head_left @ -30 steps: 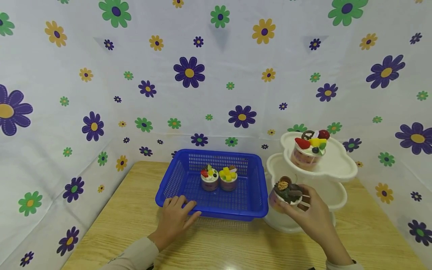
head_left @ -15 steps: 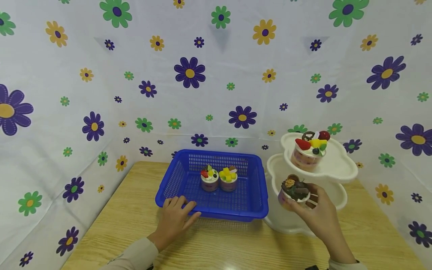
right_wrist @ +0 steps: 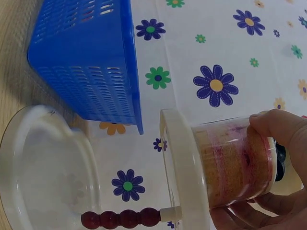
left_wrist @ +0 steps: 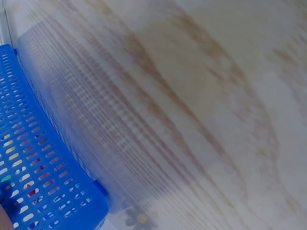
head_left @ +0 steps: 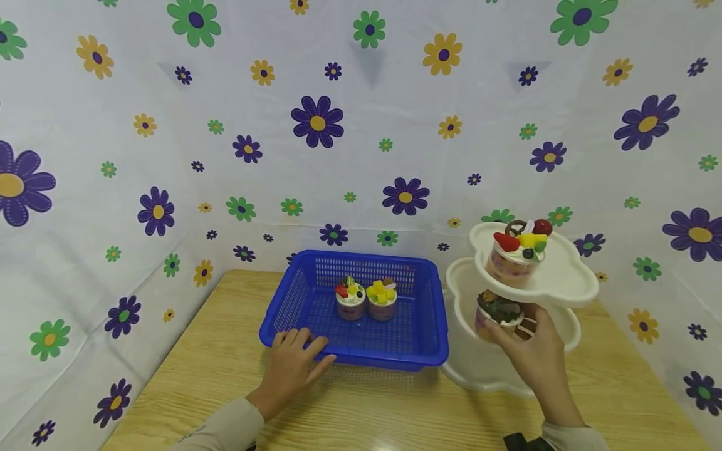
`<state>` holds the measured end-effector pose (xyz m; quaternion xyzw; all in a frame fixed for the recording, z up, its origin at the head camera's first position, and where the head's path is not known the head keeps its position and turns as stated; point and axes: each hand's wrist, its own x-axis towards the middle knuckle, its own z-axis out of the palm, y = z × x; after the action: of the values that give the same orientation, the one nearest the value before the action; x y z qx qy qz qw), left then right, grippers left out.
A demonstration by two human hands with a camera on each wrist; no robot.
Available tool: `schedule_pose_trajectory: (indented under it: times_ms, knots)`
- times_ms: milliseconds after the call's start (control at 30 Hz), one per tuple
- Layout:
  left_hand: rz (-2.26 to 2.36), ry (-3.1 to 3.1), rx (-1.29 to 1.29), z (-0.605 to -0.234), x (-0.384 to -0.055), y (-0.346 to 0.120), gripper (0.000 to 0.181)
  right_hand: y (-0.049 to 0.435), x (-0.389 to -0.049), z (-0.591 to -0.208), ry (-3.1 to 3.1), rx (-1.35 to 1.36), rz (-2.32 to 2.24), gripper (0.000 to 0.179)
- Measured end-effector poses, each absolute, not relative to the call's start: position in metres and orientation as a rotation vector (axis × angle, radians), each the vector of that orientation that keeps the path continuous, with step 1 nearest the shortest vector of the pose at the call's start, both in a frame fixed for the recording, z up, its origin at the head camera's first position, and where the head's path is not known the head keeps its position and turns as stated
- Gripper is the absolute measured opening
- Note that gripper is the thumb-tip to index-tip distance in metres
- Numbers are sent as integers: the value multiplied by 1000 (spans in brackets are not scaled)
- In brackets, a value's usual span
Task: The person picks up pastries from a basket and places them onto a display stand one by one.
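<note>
My right hand grips a clear dessert cup with a dark chocolate topping, thumb on the near side. It is at the middle tier of a white three-tier cake stand, below the top tier. In the right wrist view the layered dessert cup has its base right at the tier; fingers partly cover its rim. On the left, my left hand rests with its fingers over the near rim of a blue plastic basket. The left wrist view shows the basket's perforated side.
Inside the basket stand two fruit-topped dessert cups, one with strawberry, one with yellow cubes. Another fruit-topped cup sits on the top tier. The stand's bottom tier is close to the basket. Flowered white cloth surrounds the wooden table.
My right hand has carried the chocolate-topped dessert cup right and inward, from beside the stand to under the top tier. My left hand and the basket have stayed put.
</note>
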<state>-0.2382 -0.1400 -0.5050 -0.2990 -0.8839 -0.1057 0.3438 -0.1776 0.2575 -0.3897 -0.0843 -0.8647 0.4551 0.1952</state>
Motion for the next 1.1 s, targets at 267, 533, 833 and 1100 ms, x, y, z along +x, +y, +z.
schedule_pose_trajectory:
  times_ms: [267,533,833,1100]
  knots:
    - [-270,-2283,-780,-505,-237,-140,46,258,-182,-394,-2426,-290,1327,79]
    - [-270,-2300,-770,-502,-235,-139,46,259,-184,-399,-2396,-285,1360,79]
    - [-274,-2295,-773,-503,-236,-139,48,261,-182,-400,-2450,-308,1304,84]
    - [-264,-2274,-770,-502,-236,-138,42,261,-181,-399,-2453,-303,1303,82]
